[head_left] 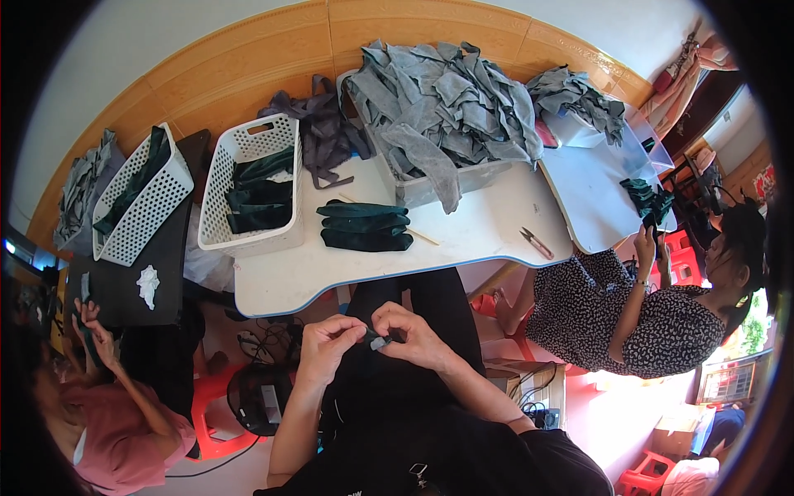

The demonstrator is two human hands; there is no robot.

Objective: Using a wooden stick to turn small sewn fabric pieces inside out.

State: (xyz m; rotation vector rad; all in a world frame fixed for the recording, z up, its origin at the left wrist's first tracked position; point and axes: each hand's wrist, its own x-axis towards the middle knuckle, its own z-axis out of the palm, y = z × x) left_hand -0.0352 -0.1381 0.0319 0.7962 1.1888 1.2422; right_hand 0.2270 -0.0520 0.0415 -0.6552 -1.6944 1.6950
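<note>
Over my lap, in front of the table's near edge, both hands work on one small strip of fabric (379, 343), dark green with a grey patch showing. My left hand (332, 343) pinches its left end between thumb and fingertips. My right hand (411, 337) grips the other side with curled fingers. Much of the strip is hidden by my fingers or lost against my black clothes. Beyond my hands, several dark green velvet pieces (364, 225) lie stacked in a row on the white table (463, 236), with a thin wooden stick (424, 237) poking out from beneath.
Thread snips (538, 243) lie at the table's right. A large bin (422, 188) overflows with grey fabric pieces. A white basket (251, 236) holds green pieces; another basket (149, 207) leans farther left. Co-workers sit at the left (124, 430) and right (653, 322), handling fabric.
</note>
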